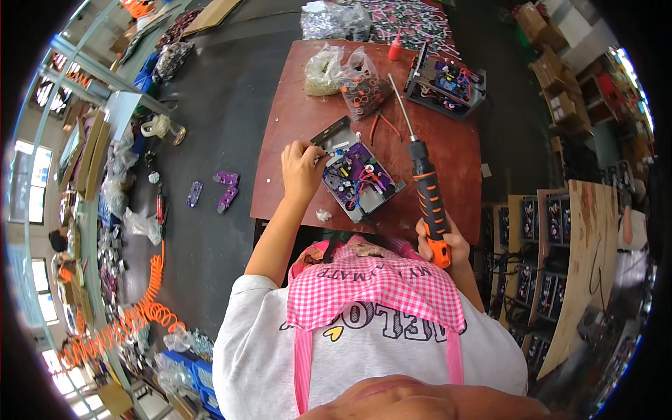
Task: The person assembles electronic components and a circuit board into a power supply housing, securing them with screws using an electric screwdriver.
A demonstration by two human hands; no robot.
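Left hand (301,166) curls its fingers at the left edge of an uncovered metal case (383,201); whether they pinch some small part or merely rest there, I can't quite tell. Just right of those fingertips, the case lies on the red tabletop (451,154), between both hands. Its walls look stiff, so the bare rim seems the safest hold; the purple circuit board (365,162) and loose wires (367,180) inside are probably fragile. Farther right, the right hand (456,246) wraps around a black-and-orange power screwdriver (430,199), likely weighty, its ribbed handle unlikely to slip.
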